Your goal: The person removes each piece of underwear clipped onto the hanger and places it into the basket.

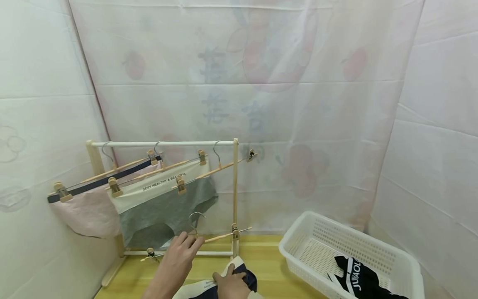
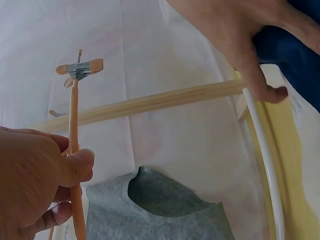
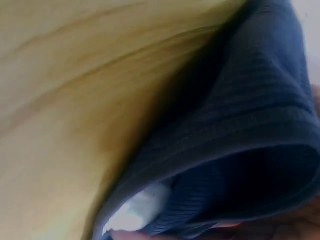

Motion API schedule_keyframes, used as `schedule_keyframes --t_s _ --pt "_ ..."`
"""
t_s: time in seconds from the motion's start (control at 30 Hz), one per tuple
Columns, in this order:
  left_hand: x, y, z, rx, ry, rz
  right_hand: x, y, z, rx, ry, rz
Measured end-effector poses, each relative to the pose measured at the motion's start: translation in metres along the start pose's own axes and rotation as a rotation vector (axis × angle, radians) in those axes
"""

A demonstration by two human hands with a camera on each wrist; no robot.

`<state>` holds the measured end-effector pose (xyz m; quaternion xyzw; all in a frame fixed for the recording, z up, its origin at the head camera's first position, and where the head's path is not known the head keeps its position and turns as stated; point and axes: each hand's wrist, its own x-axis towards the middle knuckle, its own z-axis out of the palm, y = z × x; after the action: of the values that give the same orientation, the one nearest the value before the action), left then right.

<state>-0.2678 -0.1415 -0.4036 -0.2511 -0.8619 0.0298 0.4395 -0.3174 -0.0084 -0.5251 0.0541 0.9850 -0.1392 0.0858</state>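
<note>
My left hand [image 1: 181,251] grips a wooden clip hanger [image 1: 218,238] by its middle bar, just below the metal hook. In the left wrist view, the thumb and fingers wrap around the bar, and a clip [image 2: 80,67] sits near its end. Lower and to the right, my right hand [image 1: 232,285] holds a pair of navy-and-white underpants [image 1: 249,279] over the yellow tabletop. The right wrist view looks closely at the navy fabric [image 3: 260,110] and a bound opening; most of that hand is hidden there.
A rack [image 1: 186,143] at the left bears grey-and-cream underpants [image 1: 157,216] and pink underpants [image 1: 89,211] on clip hangers, with another hanger [image 1: 220,167] near its right post. A white plastic basket [image 1: 317,216] at the right holds black clothing [image 1: 367,280] with white lettering.
</note>
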Motion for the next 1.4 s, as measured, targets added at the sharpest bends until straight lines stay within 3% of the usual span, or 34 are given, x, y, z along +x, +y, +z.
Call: schedule_keyframes --t_s 0.17,0.27,0.37,0.5,0.57,0.63,0.8,0.97,1.1,1.27,1.4 --pt "-0.001 0.0 -0.002 0.027 0.013 -0.005 0.004 0.014 -0.014 -0.009 -0.113 -0.212" --pt "-0.001 0.0 -0.003 0.007 0.02 0.006 0.004 0.025 -0.02 0.053 -0.133 -0.308" --pt "-0.001 0.001 -0.004 -0.012 0.037 0.012 0.006 0.037 -0.026 0.069 -0.078 -0.453" --pt "-0.001 0.002 -0.006 -0.023 0.066 0.003 0.012 0.056 -0.031 0.076 0.085 -0.68" --pt "0.0 0.002 -0.007 -0.033 0.076 -0.001 0.013 0.064 -0.035 0.112 0.156 -0.727" --pt "0.001 0.001 -0.007 -0.042 0.091 -0.004 0.013 0.07 -0.043 0.137 0.216 -0.744" --pt "-0.001 0.0 -0.006 -0.031 0.097 -0.003 0.004 0.086 -0.074 0.176 0.235 -0.734" --pt "0.0 -0.001 -0.005 -0.02 0.097 -0.005 -0.01 0.104 -0.114 0.248 0.245 -0.702" --pt "0.001 -0.003 -0.005 -0.022 0.112 -0.006 -0.015 0.125 -0.149 0.287 0.323 -0.71" --pt "0.001 -0.004 -0.005 -0.038 0.116 -0.003 -0.003 0.157 -0.189 0.292 0.404 -0.683" --pt "-0.001 -0.004 -0.004 -0.052 0.111 0.005 0.017 0.185 -0.215 0.284 0.48 -0.603"
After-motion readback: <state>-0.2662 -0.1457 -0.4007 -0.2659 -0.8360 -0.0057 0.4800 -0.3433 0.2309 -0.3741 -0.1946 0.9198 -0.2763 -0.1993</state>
